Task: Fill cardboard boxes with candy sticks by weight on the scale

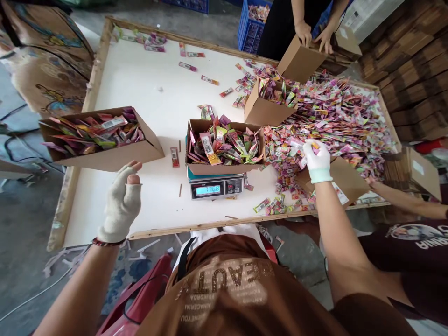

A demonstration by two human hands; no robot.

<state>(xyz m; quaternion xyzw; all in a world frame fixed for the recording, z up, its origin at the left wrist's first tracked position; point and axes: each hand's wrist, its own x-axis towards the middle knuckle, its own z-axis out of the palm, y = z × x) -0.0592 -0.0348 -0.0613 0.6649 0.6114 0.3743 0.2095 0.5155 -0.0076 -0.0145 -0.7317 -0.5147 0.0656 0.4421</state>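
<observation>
My left hand (pixel 122 200), in a white fingerless glove, is open beside the near side of a filled cardboard box (pixel 115 156) at the table's left. Its fingers stretch up and the thumb stands apart. My right hand (pixel 318 162), in a white glove, is closed on small packets (pixel 315 148) over the near part of a wide heap of colourful packets (pixel 336 112). Between my hands, a second packed box (pixel 226 169) rests on a digital scale (pixel 217 187) with a lit display. Loose packets lie around the scale.
A third box (pixel 268 111) with packets stands by the heap. Across the table, a person's hands (pixel 313 37) hold a carton (pixel 301 59). Another person's arm (pixel 406 198) reaches in at right beside a tilted carton (pixel 350 179). The table has a raised wooden rim (pixel 196 227).
</observation>
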